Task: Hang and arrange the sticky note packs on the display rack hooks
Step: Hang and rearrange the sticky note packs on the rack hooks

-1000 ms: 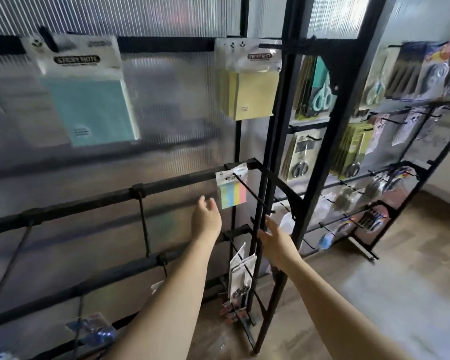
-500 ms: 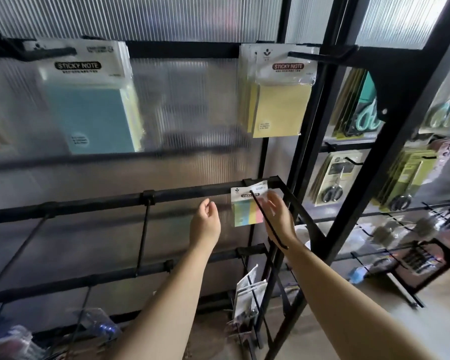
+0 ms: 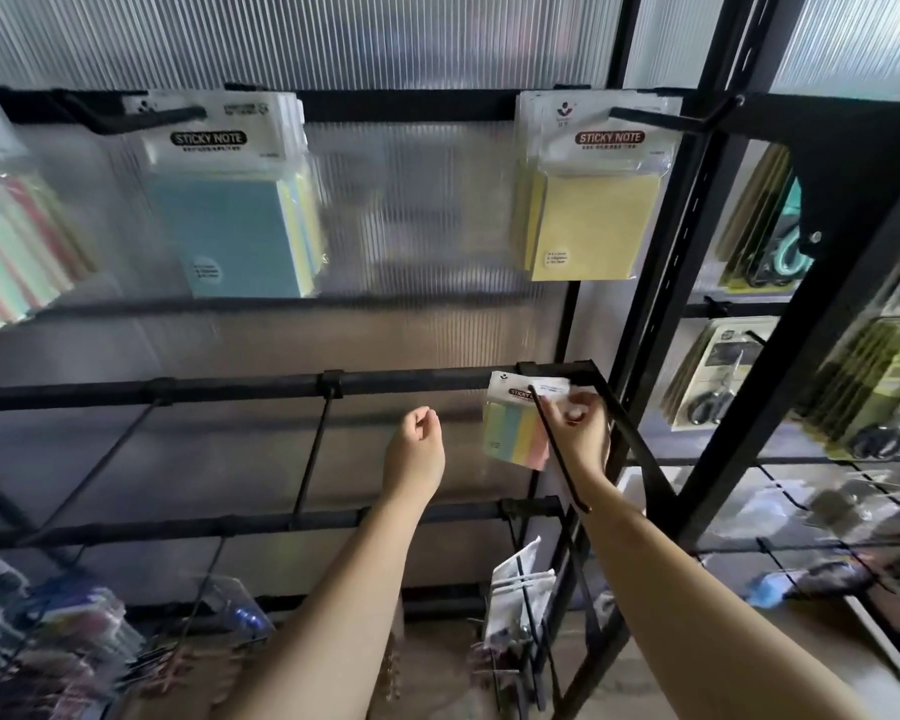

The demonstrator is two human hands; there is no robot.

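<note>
A: What is nearest?

B: Two bare forearms rising from 6 o'clock. The left hand (image 3: 415,449) hangs in front of the rack with its fingers loosely curled and its grip holding nothing.

A: And the right?

B: The right hand (image 3: 579,427), at 3 o'clock from the left, has its grip pinched on the white header of a small multicolour sticky note pack (image 3: 516,427). That pack sits on a black hook (image 3: 559,449) whose rod slants down toward the camera across the right wrist.

A: Where does the hook start?

B: At the middle crossbar (image 3: 240,389) of the display rack, near its right end.

A: Farther back?

B: At 12 o'clock, a yellow sticky note pack (image 3: 591,226) hangs from the top bar. At 10 o'clock hangs a blue sticky note pack (image 3: 240,236). At 9 o'clock a striped pack (image 3: 6,252) is blurred. Behind all is ribbed translucent panelling (image 3: 411,44).
</note>
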